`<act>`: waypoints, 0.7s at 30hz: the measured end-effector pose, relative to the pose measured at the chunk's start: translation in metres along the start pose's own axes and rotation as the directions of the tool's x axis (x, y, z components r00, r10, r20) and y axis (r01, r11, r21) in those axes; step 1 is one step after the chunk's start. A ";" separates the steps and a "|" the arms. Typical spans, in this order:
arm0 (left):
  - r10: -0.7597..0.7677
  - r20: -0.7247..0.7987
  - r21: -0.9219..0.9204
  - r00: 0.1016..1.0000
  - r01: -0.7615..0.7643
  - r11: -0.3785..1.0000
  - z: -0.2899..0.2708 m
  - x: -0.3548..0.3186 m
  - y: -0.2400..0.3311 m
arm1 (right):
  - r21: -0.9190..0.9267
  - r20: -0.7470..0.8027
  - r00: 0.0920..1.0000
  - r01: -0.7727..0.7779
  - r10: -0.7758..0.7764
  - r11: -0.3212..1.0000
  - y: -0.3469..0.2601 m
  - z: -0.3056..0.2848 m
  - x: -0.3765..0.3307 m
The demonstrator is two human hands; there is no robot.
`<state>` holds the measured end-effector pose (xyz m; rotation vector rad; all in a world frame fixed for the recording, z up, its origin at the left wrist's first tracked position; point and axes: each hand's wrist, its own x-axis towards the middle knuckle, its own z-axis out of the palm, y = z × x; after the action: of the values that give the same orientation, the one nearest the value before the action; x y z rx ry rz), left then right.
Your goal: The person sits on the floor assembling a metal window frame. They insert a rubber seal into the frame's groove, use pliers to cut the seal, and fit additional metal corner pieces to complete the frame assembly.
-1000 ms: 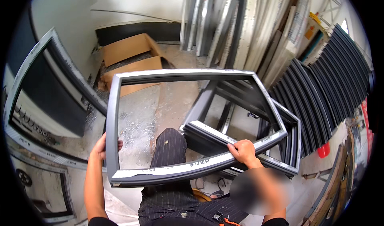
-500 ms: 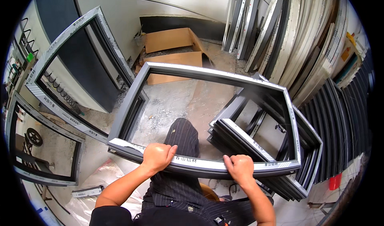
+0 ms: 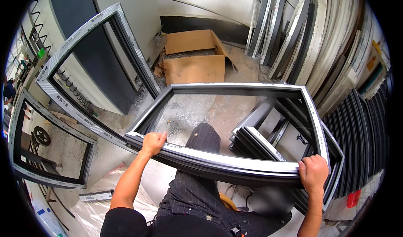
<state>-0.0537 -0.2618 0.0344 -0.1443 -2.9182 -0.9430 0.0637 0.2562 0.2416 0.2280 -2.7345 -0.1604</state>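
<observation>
- Head view: the window frame [image 3: 235,123] is up off the floor, held roughly level in front of the person, over one raised knee.
- Left hand [image 3: 153,142], grip closed on the near rail toward its left corner; right hand [image 3: 313,172], grip closed around the near right corner.
- So the lift looks done; the frame is not set down anywhere yet, by my reading.
- Below it, on the right, a stack of frames [image 3: 268,142] lies on the floor.
- Far off, flattened cardboard [image 3: 194,56]; at left, two frames [image 3: 90,81] lean against the wall.
</observation>
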 end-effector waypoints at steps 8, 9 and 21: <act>-0.518 -0.222 -0.358 0.826 0.425 0.831 0.054 -0.042 -0.168 | 0.036 0.101 0.972 0.211 -0.214 0.977 -0.152 -0.006 0.076; -0.521 -0.237 -0.371 0.820 0.419 0.829 0.060 -0.045 -0.183 | 0.041 0.136 0.963 0.229 -0.232 0.973 -0.157 -0.012 0.074; -0.565 -0.213 -0.449 0.797 0.434 0.781 0.073 -0.051 -0.194 | 0.923 0.078 0.655 -0.333 0.752 0.194 -0.013 -0.001 0.006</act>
<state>-0.0279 -0.3792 -0.1425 0.7599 -2.4459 -1.4319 0.0599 0.2421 0.2425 -0.4754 -1.9659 1.4512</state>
